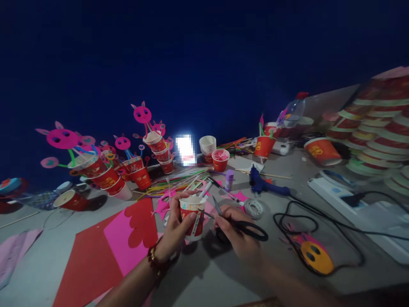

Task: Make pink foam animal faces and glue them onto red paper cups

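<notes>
My left hand (177,228) is wrapped around a red and white paper cup (193,224), held upright above the grey table. A beaded bracelet circles that wrist. In my right hand (234,230) is a pair of scissors (251,229) with dark handles. Its blades are parted, pointing up and left, close beside the cup's right side; whether they touch the cup I cannot tell. Behind the cup lie pink paper scraps (164,204), a dark pen (217,185) and a purple glue stick (229,180). A roll of clear tape (254,208) sits right of the scissors.
A blue glue gun (265,184) trails its cord toward a white power strip (345,204). Red and pink paper sheets (92,256) lie at left. Stacked cups with pink paper faces (62,138) stand behind. A yellow paper face (317,257) lies within the cord loop.
</notes>
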`<control>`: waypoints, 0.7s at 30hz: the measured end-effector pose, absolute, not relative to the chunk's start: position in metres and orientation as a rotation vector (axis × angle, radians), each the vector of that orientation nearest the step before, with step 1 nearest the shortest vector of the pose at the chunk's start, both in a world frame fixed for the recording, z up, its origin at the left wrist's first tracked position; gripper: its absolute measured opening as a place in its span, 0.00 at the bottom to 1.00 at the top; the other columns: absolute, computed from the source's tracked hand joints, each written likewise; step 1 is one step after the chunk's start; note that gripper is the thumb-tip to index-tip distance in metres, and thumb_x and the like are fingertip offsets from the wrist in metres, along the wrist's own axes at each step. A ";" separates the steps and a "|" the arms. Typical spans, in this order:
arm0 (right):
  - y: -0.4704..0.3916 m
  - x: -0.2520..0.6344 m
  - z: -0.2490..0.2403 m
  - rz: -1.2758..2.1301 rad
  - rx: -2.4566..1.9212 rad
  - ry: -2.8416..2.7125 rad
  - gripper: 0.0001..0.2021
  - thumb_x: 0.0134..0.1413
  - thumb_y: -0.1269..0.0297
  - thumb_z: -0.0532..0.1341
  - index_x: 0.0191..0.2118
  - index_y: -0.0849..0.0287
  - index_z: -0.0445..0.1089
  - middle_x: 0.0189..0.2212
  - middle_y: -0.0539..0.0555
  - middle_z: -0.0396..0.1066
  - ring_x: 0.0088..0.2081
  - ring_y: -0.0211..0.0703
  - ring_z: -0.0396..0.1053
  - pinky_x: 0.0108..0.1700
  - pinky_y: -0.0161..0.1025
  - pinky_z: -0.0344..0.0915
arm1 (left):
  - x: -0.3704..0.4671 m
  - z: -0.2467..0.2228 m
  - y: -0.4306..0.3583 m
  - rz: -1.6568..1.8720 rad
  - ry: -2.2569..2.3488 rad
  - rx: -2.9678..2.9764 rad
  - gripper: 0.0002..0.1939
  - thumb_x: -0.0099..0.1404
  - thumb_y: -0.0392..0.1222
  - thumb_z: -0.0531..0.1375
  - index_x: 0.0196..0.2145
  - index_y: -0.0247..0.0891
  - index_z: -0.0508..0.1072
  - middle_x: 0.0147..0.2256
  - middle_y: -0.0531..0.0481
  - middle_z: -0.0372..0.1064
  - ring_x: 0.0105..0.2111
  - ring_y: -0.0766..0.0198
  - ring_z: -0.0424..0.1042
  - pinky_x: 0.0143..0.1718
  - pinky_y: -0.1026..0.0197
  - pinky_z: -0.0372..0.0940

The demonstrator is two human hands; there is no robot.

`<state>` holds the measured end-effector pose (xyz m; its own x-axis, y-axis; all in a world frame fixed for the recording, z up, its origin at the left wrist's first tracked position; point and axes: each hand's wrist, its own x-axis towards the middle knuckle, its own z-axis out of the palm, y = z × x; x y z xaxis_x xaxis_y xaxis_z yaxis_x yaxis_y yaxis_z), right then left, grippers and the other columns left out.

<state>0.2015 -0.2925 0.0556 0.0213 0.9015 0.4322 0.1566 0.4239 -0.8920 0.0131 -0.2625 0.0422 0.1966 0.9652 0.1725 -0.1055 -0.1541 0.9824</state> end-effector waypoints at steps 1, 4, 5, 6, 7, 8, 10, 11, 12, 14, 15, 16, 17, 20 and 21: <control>-0.293 0.201 0.057 0.746 -0.972 -1.461 0.15 0.64 0.63 0.58 0.24 0.56 0.69 0.24 0.49 0.70 0.28 0.39 0.69 0.32 0.36 0.64 | 0.013 0.043 -0.263 1.213 0.911 1.340 0.22 0.64 0.46 0.63 0.53 0.46 0.61 0.59 0.44 0.61 0.50 0.54 0.70 0.51 0.51 0.65; -0.293 0.202 0.061 0.676 -0.885 -1.482 0.13 0.62 0.67 0.60 0.25 0.55 0.68 0.24 0.48 0.70 0.27 0.39 0.69 0.32 0.35 0.65 | 0.013 0.045 -0.263 1.209 0.891 1.354 0.24 0.63 0.46 0.65 0.54 0.45 0.62 0.59 0.43 0.62 0.52 0.52 0.69 0.53 0.51 0.64; -0.293 0.202 0.063 0.651 -0.877 -1.480 0.12 0.61 0.68 0.60 0.25 0.55 0.68 0.24 0.48 0.70 0.27 0.39 0.69 0.31 0.35 0.65 | 0.013 0.045 -0.263 1.192 0.872 1.347 0.25 0.63 0.46 0.65 0.54 0.46 0.62 0.58 0.43 0.63 0.52 0.52 0.69 0.52 0.51 0.65; -0.294 0.203 0.064 0.624 -0.875 -1.474 0.12 0.60 0.69 0.60 0.25 0.55 0.67 0.24 0.48 0.70 0.27 0.39 0.69 0.32 0.35 0.65 | 0.013 0.045 -0.264 1.168 0.848 1.325 0.25 0.63 0.46 0.65 0.55 0.46 0.62 0.57 0.43 0.65 0.51 0.52 0.70 0.51 0.51 0.66; -0.294 0.205 0.064 0.602 -0.880 -1.464 0.12 0.60 0.69 0.61 0.25 0.55 0.68 0.24 0.48 0.70 0.27 0.39 0.69 0.32 0.35 0.65 | 0.012 0.044 -0.264 1.141 0.818 1.290 0.26 0.63 0.46 0.64 0.56 0.46 0.61 0.54 0.43 0.67 0.49 0.53 0.72 0.49 0.52 0.68; -0.294 0.206 0.064 0.599 -0.893 -1.451 0.11 0.60 0.69 0.61 0.25 0.55 0.68 0.24 0.48 0.70 0.27 0.39 0.69 0.33 0.36 0.66 | 0.012 0.043 -0.264 1.119 0.786 1.248 0.27 0.64 0.47 0.64 0.57 0.47 0.61 0.52 0.44 0.69 0.46 0.53 0.73 0.46 0.53 0.69; -0.294 0.209 0.062 0.658 -0.927 -1.394 0.11 0.60 0.66 0.61 0.26 0.55 0.70 0.24 0.48 0.70 0.28 0.41 0.69 0.33 0.37 0.67 | 0.010 0.039 -0.264 1.107 0.726 1.169 0.30 0.63 0.49 0.64 0.60 0.47 0.59 0.50 0.44 0.70 0.43 0.55 0.74 0.44 0.53 0.70; -0.293 0.210 0.060 0.727 -0.926 -1.354 0.11 0.61 0.64 0.61 0.26 0.55 0.71 0.24 0.49 0.70 0.28 0.41 0.69 0.33 0.37 0.67 | 0.010 0.037 -0.263 1.115 0.702 1.138 0.32 0.62 0.49 0.64 0.61 0.48 0.59 0.52 0.44 0.69 0.43 0.54 0.74 0.44 0.53 0.70; -0.293 0.210 0.058 0.823 -0.911 -1.300 0.11 0.61 0.62 0.61 0.26 0.54 0.71 0.26 0.49 0.70 0.27 0.40 0.69 0.32 0.38 0.68 | 0.009 0.036 -0.262 1.128 0.683 1.112 0.34 0.61 0.50 0.66 0.62 0.49 0.59 0.54 0.45 0.67 0.44 0.54 0.74 0.46 0.53 0.70; -0.290 0.209 0.055 1.057 -0.843 -1.168 0.11 0.61 0.58 0.61 0.28 0.54 0.72 0.32 0.50 0.73 0.25 0.38 0.70 0.30 0.38 0.69 | 0.008 0.036 -0.261 1.152 0.653 1.082 0.39 0.58 0.50 0.68 0.64 0.50 0.58 0.57 0.45 0.63 0.47 0.52 0.73 0.48 0.52 0.69; -0.290 0.208 0.054 1.175 -0.799 -1.104 0.12 0.61 0.56 0.62 0.29 0.55 0.72 0.37 0.51 0.74 0.25 0.38 0.70 0.29 0.38 0.70 | 0.008 0.038 -0.260 1.151 0.636 1.075 0.42 0.56 0.51 0.69 0.65 0.50 0.57 0.57 0.44 0.63 0.48 0.51 0.72 0.49 0.51 0.68; -0.289 0.206 0.053 1.287 -0.764 -1.048 0.11 0.60 0.55 0.62 0.30 0.55 0.72 0.40 0.51 0.74 0.25 0.37 0.71 0.28 0.37 0.71 | 0.009 0.040 -0.259 1.136 0.613 1.069 0.45 0.55 0.52 0.69 0.66 0.50 0.56 0.57 0.44 0.64 0.50 0.49 0.71 0.50 0.51 0.67; -0.289 0.205 0.052 1.379 -0.745 -0.999 0.11 0.59 0.54 0.63 0.31 0.55 0.72 0.42 0.52 0.74 0.26 0.37 0.72 0.27 0.37 0.71 | 0.009 0.042 -0.259 1.111 0.586 1.059 0.46 0.55 0.52 0.70 0.67 0.49 0.54 0.57 0.43 0.65 0.51 0.47 0.71 0.51 0.50 0.67; -0.290 0.203 0.050 1.480 -0.764 -0.970 0.11 0.58 0.54 0.64 0.31 0.56 0.72 0.32 0.50 0.76 0.27 0.39 0.73 0.29 0.35 0.71 | 0.010 0.046 -0.258 0.992 0.538 1.029 0.45 0.58 0.51 0.67 0.68 0.49 0.53 0.59 0.41 0.66 0.55 0.43 0.69 0.55 0.45 0.64; -0.291 0.203 0.050 1.452 -0.793 -0.985 0.11 0.58 0.54 0.64 0.30 0.56 0.72 0.28 0.49 0.75 0.28 0.39 0.73 0.31 0.35 0.71 | 0.009 0.046 -0.258 0.968 0.553 1.038 0.42 0.59 0.51 0.66 0.67 0.49 0.54 0.60 0.41 0.65 0.56 0.43 0.67 0.56 0.44 0.62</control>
